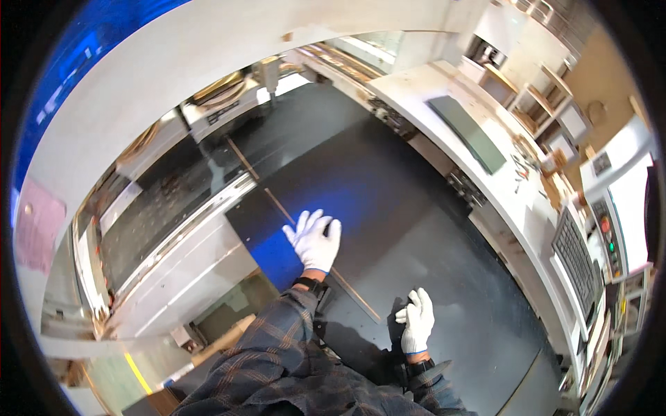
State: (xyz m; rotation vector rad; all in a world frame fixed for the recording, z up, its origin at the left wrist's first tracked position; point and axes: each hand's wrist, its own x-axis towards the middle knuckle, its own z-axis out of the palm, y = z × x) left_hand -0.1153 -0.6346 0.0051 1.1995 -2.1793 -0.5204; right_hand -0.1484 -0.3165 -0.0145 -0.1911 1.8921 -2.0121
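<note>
A large dark sheet or panel (395, 166) lies over the black machine table (472, 305), with blue light reflected on it. My left hand (316, 243), in a white glove, rests on or just above the panel's left part. Its fingers are stretched out and apart, with nothing in them. A narrow brown strip or slot (355, 295) runs slantwise beneath that hand; I cannot tell which it is. Nearer to me on the right, my gloved right hand (417, 320) hovers above or touches the table. Its fingers are loosely bent and apart, and no held thing shows.
A metal rail and beam (187, 225) border the table on the left. A white side bench (444, 90) curves along the right, bearing a grey-green flat piece (468, 133), small tools (522, 173) and a keyboard (577, 260). A control panel with buttons (609, 236) stands beyond.
</note>
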